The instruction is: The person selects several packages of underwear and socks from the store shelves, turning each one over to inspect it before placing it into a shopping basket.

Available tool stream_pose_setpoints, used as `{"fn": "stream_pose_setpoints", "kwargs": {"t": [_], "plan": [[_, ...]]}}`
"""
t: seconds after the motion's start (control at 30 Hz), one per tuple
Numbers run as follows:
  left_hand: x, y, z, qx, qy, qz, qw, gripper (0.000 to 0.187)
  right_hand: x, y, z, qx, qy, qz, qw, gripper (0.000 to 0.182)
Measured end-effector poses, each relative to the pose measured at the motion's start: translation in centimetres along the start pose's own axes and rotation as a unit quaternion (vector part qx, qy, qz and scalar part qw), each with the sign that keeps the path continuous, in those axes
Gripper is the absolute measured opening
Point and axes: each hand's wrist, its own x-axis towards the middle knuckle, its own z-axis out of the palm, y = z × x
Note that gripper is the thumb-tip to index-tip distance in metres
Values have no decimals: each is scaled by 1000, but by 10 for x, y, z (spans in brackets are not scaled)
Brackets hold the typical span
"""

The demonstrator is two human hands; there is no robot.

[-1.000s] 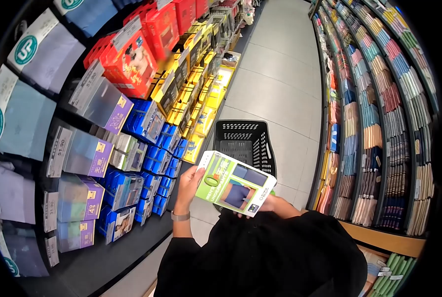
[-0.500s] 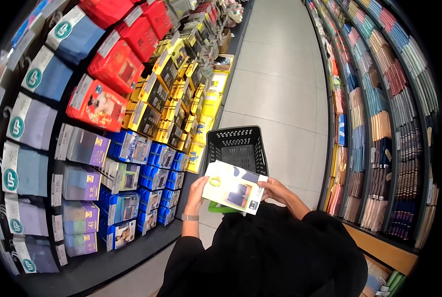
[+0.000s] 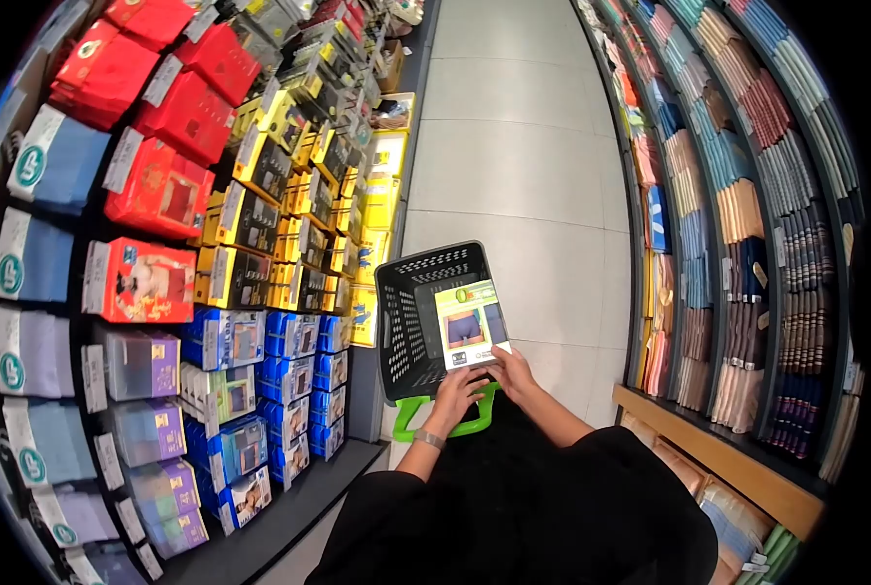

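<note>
We stand in a shop aisle with a pale tiled floor running ahead of us. On our left rises a tall rack of boxed garments, red boxes at the top, yellow and black ones below, blue ones lower still. On our right a long shelf wall holds folded and rolled fabric in rows of blue, tan, red and dark stripes. Straight in front of us, on the floor, sits a black perforated plastic shopping basket with bright green handles.

We hold a flat green and white cardboard box picturing blue underwear upright over the mouth of the basket, its lower edge in both our hands. Our left hand, a watch at its wrist, has its fingers curled and clamped on the bottom edge. Our right hand grips the lower right corner, fingers closed on the card.

We judge the step in hand to be lowering the box into the basket. The next move seems to call for tipping the box flat, easing it down inside the walls, and then loosening both grips.
</note>
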Motion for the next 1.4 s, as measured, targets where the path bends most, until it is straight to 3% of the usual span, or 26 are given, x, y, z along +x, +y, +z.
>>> {"fn": "stream_pose_setpoints", "kwargs": {"t": [0.17,0.27,0.5,0.57,0.6,0.67,0.7,0.73,0.8,0.87,0.93,1.1,1.17,1.23,1.3,1.4], "plan": [[54,-10,-40,-114,15,-43,992,34,35,18,14,-69,58,-15,996,20],[83,-9,-51,-187,102,-23,977,32,55,33,31,-112,85,-23,990,19],[133,24,-109,-170,144,-42,974,32,108,56,42,-164,102,53,980,18],[154,25,-133,-162,151,-55,974,31,112,59,39,-240,128,45,961,22],[167,25,-148,-154,155,-60,974,30,114,69,20,-273,106,-5,956,32],[195,17,-186,-149,173,-69,971,29,100,74,2,-442,113,-163,875,30],[207,14,-200,-146,191,-72,968,28,79,64,4,-501,140,-164,838,31],[217,15,-209,-151,219,-82,960,27,58,53,12,-504,158,-159,834,31],[251,1,-249,-143,230,-90,958,29,27,46,-4,-667,157,-244,686,34],[279,-10,-273,-145,263,-87,950,31,-3,40,-5,-668,192,-174,697,39],[313,-23,-299,-156,264,-73,949,29,-26,40,-12,-712,184,-118,667,49],[403,-62,-369,-169,253,-40,952,27,-42,55,3,-650,171,53,739,66],[436,-75,-389,-174,294,-40,939,27,-43,71,-1,-474,199,111,851,67],[460,-84,-409,-185,287,-36,939,27,-37,69,-4,-543,138,133,817,65],[481,-90,-418,-189,305,-25,933,29,-30,58,12,-289,203,257,899,63],[500,-96,-424,-193,334,-6,922,29,-24,51,15,-259,195,278,904,61]]}}
